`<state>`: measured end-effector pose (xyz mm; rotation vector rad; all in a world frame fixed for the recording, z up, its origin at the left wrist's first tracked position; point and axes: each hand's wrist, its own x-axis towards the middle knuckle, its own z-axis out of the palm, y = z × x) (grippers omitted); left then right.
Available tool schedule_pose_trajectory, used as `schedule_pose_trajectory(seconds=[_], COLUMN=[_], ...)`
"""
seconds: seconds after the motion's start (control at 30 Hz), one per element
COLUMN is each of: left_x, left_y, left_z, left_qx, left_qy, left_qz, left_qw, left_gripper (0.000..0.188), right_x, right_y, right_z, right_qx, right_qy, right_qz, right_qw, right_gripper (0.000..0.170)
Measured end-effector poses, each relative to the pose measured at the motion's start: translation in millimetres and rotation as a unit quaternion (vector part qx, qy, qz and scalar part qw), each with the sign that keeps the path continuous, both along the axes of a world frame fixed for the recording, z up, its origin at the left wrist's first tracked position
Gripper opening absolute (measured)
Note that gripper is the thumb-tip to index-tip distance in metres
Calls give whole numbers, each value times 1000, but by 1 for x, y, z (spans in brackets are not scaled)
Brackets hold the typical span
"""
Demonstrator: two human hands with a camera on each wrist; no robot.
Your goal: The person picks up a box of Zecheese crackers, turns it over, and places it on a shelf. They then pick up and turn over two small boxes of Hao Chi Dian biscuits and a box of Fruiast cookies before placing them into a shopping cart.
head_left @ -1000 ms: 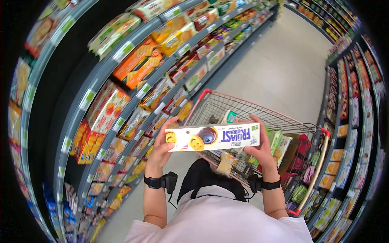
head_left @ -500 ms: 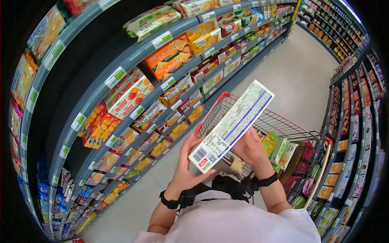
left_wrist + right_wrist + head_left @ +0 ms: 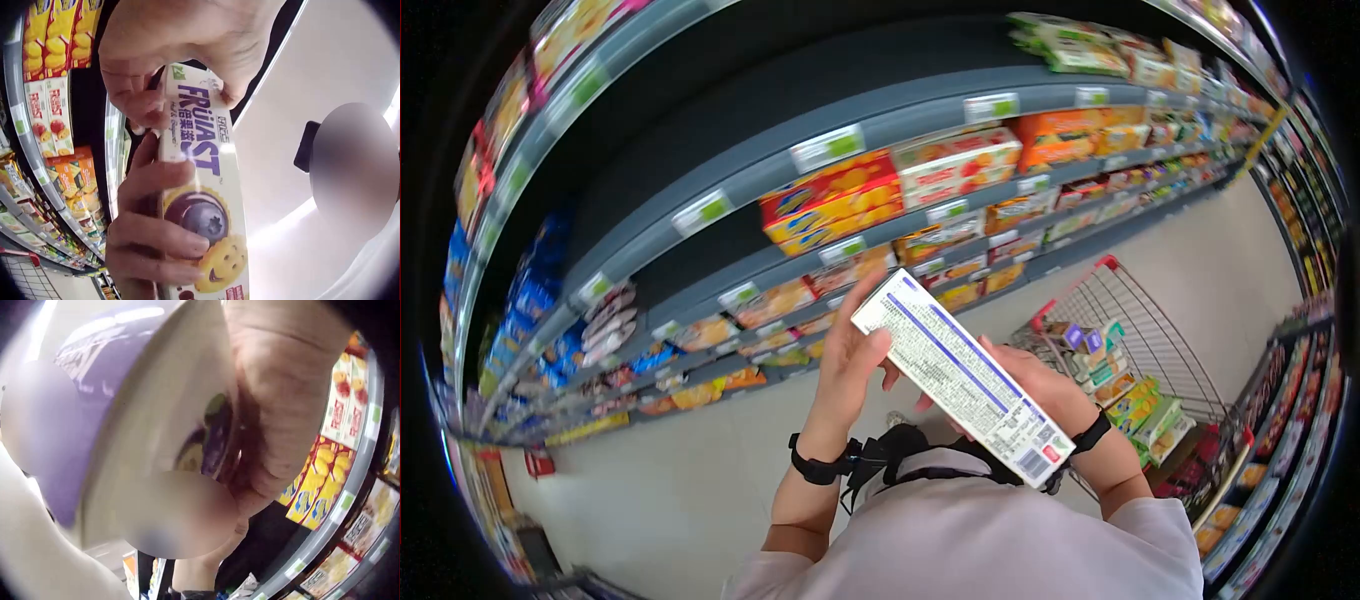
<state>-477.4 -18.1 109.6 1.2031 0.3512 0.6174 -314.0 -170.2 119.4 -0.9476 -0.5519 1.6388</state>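
Note:
Both hands hold a long white cookie box (image 3: 965,375) slanted in front of the body, its text-covered side with blue stripes and a barcode facing up. My left hand (image 3: 845,360) grips the far left end, thumb laid on the printed side. The right hand (image 3: 1048,388) holds the box nearer its barcode end. In the left wrist view, a blueberry and a smiling cookie decorate the front of the cookie box (image 3: 209,156), and the right hand's fingers (image 3: 156,234) curl across it. Close to the right wrist camera, the cookie box (image 3: 169,425) looms large, partly blurred.
A shopping cart (image 3: 1170,350) with several packages stands at the right. Shelves run along the far side, bearing red-and-yellow boxes (image 3: 835,205), white fruit cookie boxes (image 3: 960,168) and orange boxes (image 3: 1060,140). Pale floor (image 3: 670,490) lies at the left. A red object (image 3: 539,463) sits there.
The box has been turned from its blueberry front to its text side, and its barcode end has swung from lower left to lower right. The view has swung left along the shelves.

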Motion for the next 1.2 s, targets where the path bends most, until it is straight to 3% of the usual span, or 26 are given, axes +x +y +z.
schedule_pose_trajectory(seconds=[0.07, 0.1, 0.13, 0.23, 0.3, 0.37, 0.4, 0.5, 0.6, 0.83, 0.9, 0.97, 1.03, 1.2], left_x=[-32, -45, -58, -89, -101, -101, -100, -99, -100, -85, -81, -78, -76, -71], left_y=[11, 13, 13, 15, 11, 8, 6, -2, -8, -6, -6, -3, 1, 9], left_z=[1, -2, -5, -9, -14, -9, -4, 7, 7, -1, -2, -4, -9, -17], left_qx=[-5, -23, -42, 1, -1, 61, 64, 39, 14, 9, -7, 22, 10, -28], left_qy=[38, 12, -14, -59, -46, -46, -46, -77, -97, -120, -129, -130, -134, -161], left_qz=[35, 128, 219, 326, 350, 381, 395, 423, 414, 420, 410, 412, 399, 413], left_qw=[999, 991, 975, 944, 936, 921, 915, 902, 905, 899, 903, 902, 907, 896], left_gripper=[73, 71, 70, 71, 74, 79, 79, 83, 85, 81, 80, 68, 66, 62], right_x=[-10, -11, -8, 20, 17, 17, 16, 5, -5, 6, 10, 17, 20, 22], right_y=[14, 21, 23, 38, 51, 64, 74, 97, 105, 107, 106, 106, 104, 95], right_z=[-2, -4, -9, -45, -39, -26, -21, -5, 3, 12, 15, 12, 12, 25], right_qx=[-84, -50, -28, 87, 135, 150, 153, 168, 203, 224, 224, 230, 293, 288], right_qy=[153, 111, 165, 251, 170, -51, -49, -68, -136, -165, -143, -141, -171, -125], right_qz=[5, 5, -1, 28, -58, -47, -32, -52, -84, -93, -76, -84, -58, -63], right_qw=[985, 993, 986, 964, 975, 986, 987, 982, 966, 956, 961, 959, 939, 947], right_gripper=[66, 76, 80, 90, 84, 73, 73, 70, 79, 78, 68, 73, 78, 88])
